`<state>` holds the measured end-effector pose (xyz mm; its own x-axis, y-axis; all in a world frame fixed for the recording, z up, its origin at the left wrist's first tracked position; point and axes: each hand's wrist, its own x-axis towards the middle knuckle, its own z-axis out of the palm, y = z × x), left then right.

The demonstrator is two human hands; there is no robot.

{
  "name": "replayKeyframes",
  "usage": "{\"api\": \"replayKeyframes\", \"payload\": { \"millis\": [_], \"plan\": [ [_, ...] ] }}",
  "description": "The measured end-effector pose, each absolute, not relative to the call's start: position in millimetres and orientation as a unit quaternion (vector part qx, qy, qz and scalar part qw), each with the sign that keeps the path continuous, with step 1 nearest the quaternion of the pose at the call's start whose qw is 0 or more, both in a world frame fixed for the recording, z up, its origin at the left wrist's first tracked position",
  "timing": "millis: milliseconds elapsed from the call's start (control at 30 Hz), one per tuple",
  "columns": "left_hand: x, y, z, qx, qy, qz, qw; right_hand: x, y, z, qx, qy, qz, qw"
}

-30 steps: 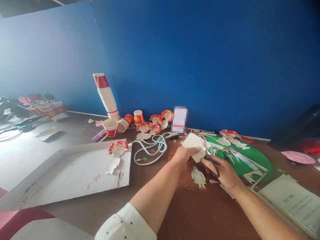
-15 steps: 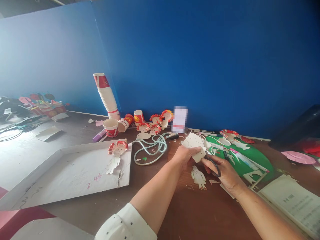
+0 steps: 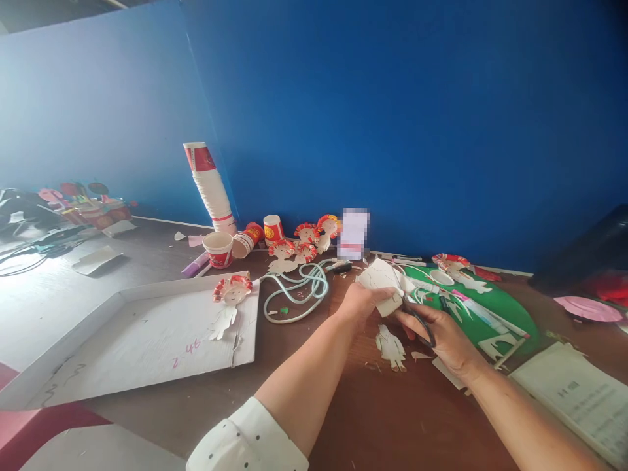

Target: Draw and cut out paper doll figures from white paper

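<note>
My left hand (image 3: pixel 364 302) pinches a white piece of paper (image 3: pixel 380 275) above the brown table. My right hand (image 3: pixel 444 337) is closed around the dark handles of a pair of scissors (image 3: pixel 422 324), and the blades meet the paper's right edge. Below my hands lies a cut-out paper figure (image 3: pixel 391 348), with small scraps beside it. A green round mat (image 3: pixel 515 307) sits just beyond my right hand, bearing markers, paper scraps and a red-fringed paper figure (image 3: pixel 454 265).
A shallow white box (image 3: pixel 147 347) on the left holds a red-fringed paper doll (image 3: pixel 232 291). Behind it stand a leaning stack of paper cups (image 3: pixel 210 190) and loose cups. A pale cable (image 3: pixel 294 319) is coiled mid-table. An open book (image 3: pixel 569 392) lies at right; a blue partition (image 3: pixel 392 118) rises behind.
Both hands keep nearly the same position, with the scissors still at the paper's edge. The paper has shifted very slightly, and the whole view has moved a little.
</note>
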<state>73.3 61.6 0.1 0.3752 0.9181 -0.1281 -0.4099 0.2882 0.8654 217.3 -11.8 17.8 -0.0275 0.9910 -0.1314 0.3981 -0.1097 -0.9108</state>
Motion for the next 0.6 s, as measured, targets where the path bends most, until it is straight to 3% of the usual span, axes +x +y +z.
{"api": "replayKeyframes", "payload": {
  "millis": [600],
  "plan": [
    [74.3, 56.2, 7.7, 0.337, 0.344, 0.437, 0.760, 213.1, -13.6, 21.9, -0.613, -0.585, 0.397, 0.353]
  ]
}}
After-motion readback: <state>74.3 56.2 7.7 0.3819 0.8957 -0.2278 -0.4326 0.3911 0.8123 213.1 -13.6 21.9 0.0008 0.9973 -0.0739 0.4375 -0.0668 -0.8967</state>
